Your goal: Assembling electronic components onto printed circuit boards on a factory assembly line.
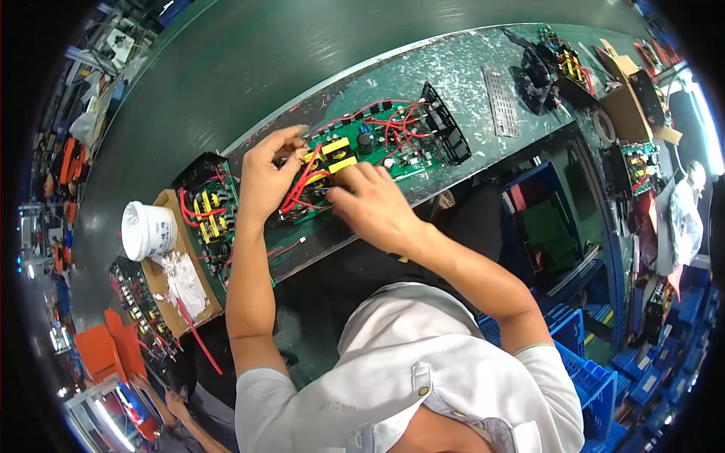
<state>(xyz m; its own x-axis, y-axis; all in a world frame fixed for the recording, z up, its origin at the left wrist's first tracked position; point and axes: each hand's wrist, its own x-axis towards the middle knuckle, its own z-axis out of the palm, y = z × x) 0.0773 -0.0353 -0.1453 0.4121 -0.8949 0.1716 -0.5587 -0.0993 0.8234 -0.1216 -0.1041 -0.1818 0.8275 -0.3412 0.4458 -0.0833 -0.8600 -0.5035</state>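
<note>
A long green circuit board (404,155) lies across the bench in front of me, with yellow-wrapped transformers (336,147), thick red wires (302,185) and a black vented end plate (445,124) at its right end. My left hand (270,170) is at the board's left end, its fingers drawn together beside the transformers. Whatever those fingertips hold is too small to make out. Over the board's near edge, my right hand (374,204) has its fingers curled in by the red wires. Its fingertips are partly hidden, and what they grip does not show.
To the left stand another board assembly (211,211) and a cardboard tray (162,291) with a white tub (147,230). A perforated metal strip (500,102), black plastic bag (536,79) and tape roll (603,126) lie right. Blue crates (589,385) sit below; another person's arm (181,415) shows lower left.
</note>
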